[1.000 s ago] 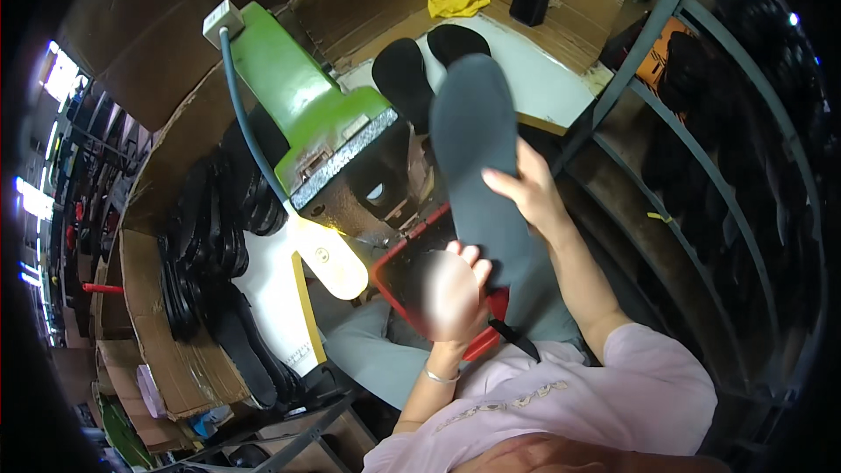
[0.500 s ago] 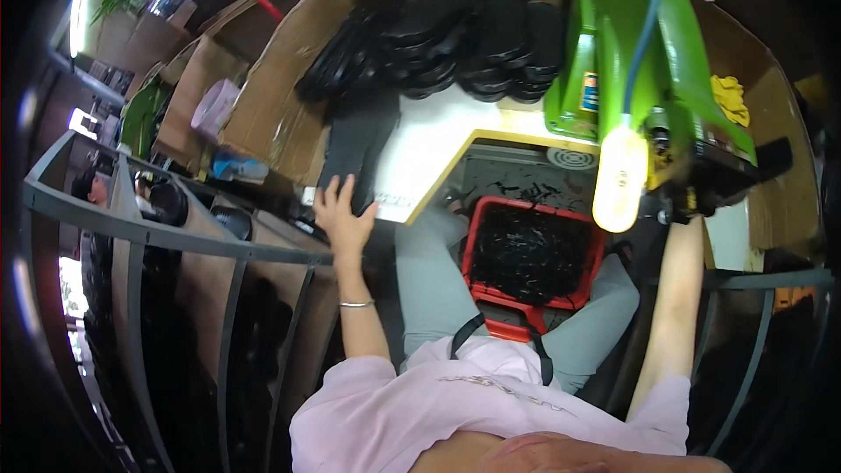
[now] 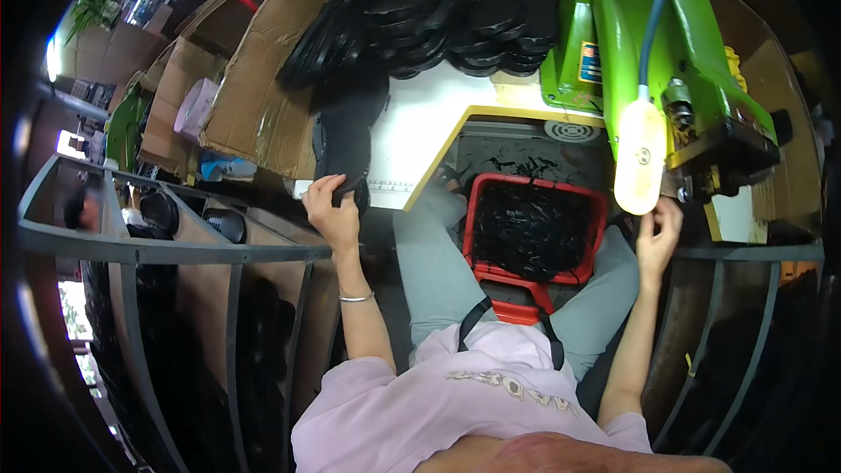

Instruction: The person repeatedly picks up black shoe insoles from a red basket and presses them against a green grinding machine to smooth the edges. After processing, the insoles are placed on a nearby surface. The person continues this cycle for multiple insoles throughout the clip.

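At the front left edge of the white worktop (image 3: 420, 127), my left hand (image 3: 335, 217) is closed on the near end of a flat black shoe sole (image 3: 343, 136). Thumb and fingers pinch that end, and the rest of the sole lies back toward a heap of black soles (image 3: 412, 22). My right hand (image 3: 659, 238) is just below the lit lamp (image 3: 640, 158) of a green machine (image 3: 631, 35). Its fingers are bent and pressed together; whatever is between them, if anything, is too small to make out.
Between my knees stands a red bin (image 3: 470, 232) filled with black trimmings (image 3: 530, 232). Cardboard walls (image 3: 263, 79) surround the worktop. Grey metal racks stand left (image 3: 166, 252) and right (image 3: 753, 254), the left one holding black soles. A yellow cloth (image 3: 734, 66) lies behind the machine.
My left hand has gone from spread fingers over the sole to pinching its near end. My right hand has come out from under the machine head, toward me and left, below the lamp.
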### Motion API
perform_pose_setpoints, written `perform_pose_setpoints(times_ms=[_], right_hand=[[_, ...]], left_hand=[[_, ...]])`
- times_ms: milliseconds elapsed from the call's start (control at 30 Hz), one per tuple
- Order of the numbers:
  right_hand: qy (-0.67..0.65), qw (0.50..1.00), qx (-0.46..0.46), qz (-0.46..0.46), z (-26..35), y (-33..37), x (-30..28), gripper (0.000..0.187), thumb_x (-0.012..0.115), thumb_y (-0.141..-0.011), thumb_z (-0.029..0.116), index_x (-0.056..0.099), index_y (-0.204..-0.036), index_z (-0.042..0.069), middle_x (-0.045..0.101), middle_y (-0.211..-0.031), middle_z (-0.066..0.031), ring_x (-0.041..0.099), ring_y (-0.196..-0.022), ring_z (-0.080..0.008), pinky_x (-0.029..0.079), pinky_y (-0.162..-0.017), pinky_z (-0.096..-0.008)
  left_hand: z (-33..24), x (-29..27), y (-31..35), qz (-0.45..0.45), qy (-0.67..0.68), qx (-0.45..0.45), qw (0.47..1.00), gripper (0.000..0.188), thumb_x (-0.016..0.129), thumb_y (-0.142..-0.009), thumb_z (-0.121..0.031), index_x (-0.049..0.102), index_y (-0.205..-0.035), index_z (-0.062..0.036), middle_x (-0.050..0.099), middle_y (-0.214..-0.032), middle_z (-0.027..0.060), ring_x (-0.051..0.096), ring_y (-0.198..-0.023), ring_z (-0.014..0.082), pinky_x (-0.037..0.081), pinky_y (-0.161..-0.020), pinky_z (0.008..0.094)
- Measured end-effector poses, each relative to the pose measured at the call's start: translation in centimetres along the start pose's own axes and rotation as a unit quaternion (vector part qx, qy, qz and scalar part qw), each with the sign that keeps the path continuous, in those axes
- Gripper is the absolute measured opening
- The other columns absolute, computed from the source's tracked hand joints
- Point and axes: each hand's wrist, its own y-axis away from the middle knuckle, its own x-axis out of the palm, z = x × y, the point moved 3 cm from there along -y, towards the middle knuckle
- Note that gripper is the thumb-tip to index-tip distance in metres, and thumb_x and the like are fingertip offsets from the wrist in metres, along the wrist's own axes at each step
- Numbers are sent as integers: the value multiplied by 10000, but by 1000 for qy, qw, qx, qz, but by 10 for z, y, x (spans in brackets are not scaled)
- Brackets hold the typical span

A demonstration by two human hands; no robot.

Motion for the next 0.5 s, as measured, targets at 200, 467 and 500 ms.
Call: perform_pose_setpoints(times_ms=[200,467,500], right_hand=[[-191,954,150,173,-10,106,57,165,644,-847,-6,672,-1010,3,640,-980,-91,644,-790,-154,529,-671,-248],[-339,847,282,296,0,175,58,524,718,-787,11,541,-1280,23,605,-1209,-107,610,-1018,-164,511,-788,-263],[-376,841,267,282,15,167,47,660,734,-756,-14,467,-1358,36,562,-1283,-111,582,-1077,-175,502,-794,-257]], left_hand=[[-69,8,-4,30,-28,86,995,274,585,-656,105,589,-878,-55,679,-1027,76,542,-1075,331,372,-953,429],[-124,-11,17,-17,111,151,982,242,690,-695,95,529,-820,-36,691,-988,114,621,-862,289,478,-859,436],[-150,-20,28,48,226,178,956,255,705,-693,98,539,-835,-35,687,-978,120,624,-861,296,481,-871,442]])
